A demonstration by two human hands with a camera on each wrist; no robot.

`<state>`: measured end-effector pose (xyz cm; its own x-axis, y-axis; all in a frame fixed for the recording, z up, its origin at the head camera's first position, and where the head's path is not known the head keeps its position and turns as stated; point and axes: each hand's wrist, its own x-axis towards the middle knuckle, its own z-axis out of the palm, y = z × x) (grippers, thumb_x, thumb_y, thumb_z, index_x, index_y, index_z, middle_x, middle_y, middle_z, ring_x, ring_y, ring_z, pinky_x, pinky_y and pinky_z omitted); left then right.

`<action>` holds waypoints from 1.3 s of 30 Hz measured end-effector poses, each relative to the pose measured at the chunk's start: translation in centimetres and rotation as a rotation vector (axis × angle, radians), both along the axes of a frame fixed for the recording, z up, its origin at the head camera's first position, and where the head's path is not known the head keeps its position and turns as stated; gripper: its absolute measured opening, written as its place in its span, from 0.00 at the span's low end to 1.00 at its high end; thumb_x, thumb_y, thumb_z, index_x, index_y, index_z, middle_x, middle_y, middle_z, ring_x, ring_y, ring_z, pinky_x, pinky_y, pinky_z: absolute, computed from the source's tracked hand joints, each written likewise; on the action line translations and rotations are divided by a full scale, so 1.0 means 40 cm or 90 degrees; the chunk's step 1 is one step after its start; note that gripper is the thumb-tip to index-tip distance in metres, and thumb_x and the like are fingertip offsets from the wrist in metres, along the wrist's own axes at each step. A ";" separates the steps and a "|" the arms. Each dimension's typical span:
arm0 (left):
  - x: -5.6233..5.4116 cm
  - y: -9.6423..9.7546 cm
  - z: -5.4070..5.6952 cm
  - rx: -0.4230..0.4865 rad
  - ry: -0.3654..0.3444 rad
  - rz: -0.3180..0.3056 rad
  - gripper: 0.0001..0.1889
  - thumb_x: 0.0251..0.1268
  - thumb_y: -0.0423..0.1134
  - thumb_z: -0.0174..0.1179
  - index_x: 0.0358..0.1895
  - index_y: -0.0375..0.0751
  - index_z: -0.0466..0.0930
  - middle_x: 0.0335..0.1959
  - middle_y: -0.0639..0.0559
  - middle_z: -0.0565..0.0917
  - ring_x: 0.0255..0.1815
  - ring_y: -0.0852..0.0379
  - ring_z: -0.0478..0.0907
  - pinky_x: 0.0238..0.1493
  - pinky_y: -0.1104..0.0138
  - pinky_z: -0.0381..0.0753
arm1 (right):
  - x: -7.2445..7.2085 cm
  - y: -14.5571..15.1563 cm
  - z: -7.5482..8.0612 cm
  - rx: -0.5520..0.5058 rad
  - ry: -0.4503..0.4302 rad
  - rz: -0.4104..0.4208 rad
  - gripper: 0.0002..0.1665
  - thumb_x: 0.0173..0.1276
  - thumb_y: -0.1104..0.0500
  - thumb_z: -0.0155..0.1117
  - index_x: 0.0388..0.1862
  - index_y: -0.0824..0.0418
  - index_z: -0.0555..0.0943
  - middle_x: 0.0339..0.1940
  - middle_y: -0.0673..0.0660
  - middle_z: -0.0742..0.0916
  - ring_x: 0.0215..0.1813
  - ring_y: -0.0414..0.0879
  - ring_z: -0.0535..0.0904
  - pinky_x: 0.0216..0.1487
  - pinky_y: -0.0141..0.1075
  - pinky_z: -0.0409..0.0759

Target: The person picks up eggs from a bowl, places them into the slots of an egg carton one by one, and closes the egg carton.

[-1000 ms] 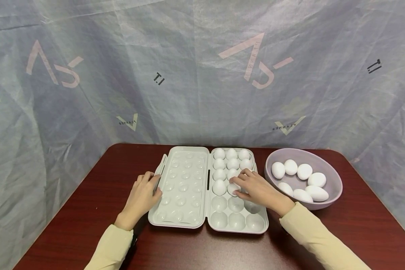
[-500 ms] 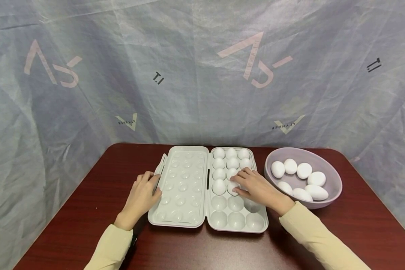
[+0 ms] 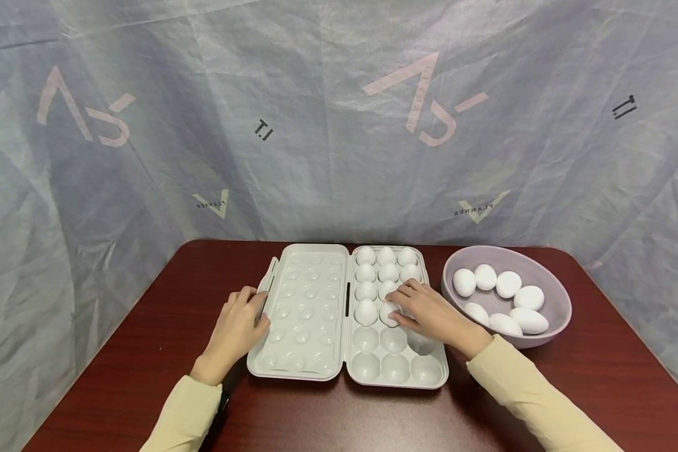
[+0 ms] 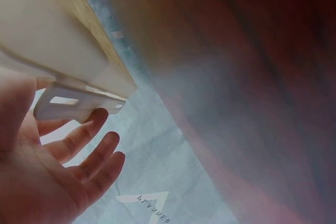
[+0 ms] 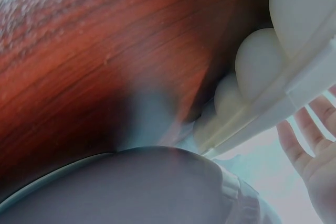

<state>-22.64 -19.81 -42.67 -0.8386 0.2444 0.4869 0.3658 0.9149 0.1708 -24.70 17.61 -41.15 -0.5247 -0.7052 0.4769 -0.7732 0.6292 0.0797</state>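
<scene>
Right hand [image 3: 430, 317] pinching an egg [image 3: 386, 312] in the carton [image 3: 398, 384]; left hand [image 3: 234, 329] loose.
Head: egg upright, the carton's long axis running away from the person; open pockets [image 3: 394, 369] nearside of the grip, bowl [image 3: 508, 260] to its right. Left wrist: relaxed fingers touch the flap [image 4: 63, 104], its slots visible only here. Right wrist: the pockets' rounded undersides show; egg contact hidden; room between carton and bowl.
</scene>
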 end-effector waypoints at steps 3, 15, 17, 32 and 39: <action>0.000 0.000 0.000 0.000 0.002 -0.001 0.19 0.50 0.34 0.56 0.48 0.35 0.79 0.45 0.40 0.75 0.45 0.38 0.70 0.38 0.52 0.69 | 0.000 0.000 0.000 0.002 -0.002 -0.005 0.15 0.59 0.51 0.63 0.42 0.57 0.80 0.36 0.49 0.83 0.43 0.47 0.75 0.42 0.40 0.73; 0.000 -0.001 0.001 0.001 0.007 -0.003 0.19 0.50 0.34 0.56 0.48 0.35 0.79 0.45 0.40 0.75 0.44 0.37 0.71 0.38 0.51 0.70 | 0.005 0.007 0.021 -0.004 -0.001 -0.009 0.16 0.58 0.52 0.63 0.43 0.58 0.79 0.37 0.50 0.83 0.43 0.47 0.75 0.41 0.40 0.73; 0.001 -0.001 0.002 0.002 0.008 -0.004 0.18 0.50 0.34 0.56 0.48 0.35 0.79 0.45 0.40 0.75 0.44 0.37 0.71 0.38 0.51 0.70 | 0.007 0.012 0.030 -0.006 -0.003 -0.014 0.16 0.58 0.52 0.63 0.44 0.58 0.79 0.38 0.50 0.83 0.44 0.48 0.75 0.40 0.40 0.72; 0.002 0.001 0.004 0.000 0.009 -0.001 0.19 0.49 0.34 0.57 0.48 0.35 0.79 0.44 0.40 0.76 0.44 0.37 0.71 0.38 0.51 0.70 | 0.014 0.108 0.110 -0.021 0.005 -0.100 0.15 0.56 0.55 0.65 0.42 0.60 0.80 0.39 0.53 0.83 0.43 0.49 0.74 0.41 0.44 0.72; 0.004 0.002 0.005 0.001 0.009 -0.003 0.19 0.49 0.34 0.57 0.48 0.34 0.79 0.44 0.39 0.76 0.44 0.37 0.71 0.38 0.51 0.71 | 0.020 0.177 0.117 -0.038 0.011 -0.125 0.13 0.53 0.59 0.66 0.38 0.61 0.80 0.36 0.54 0.82 0.42 0.52 0.75 0.40 0.47 0.72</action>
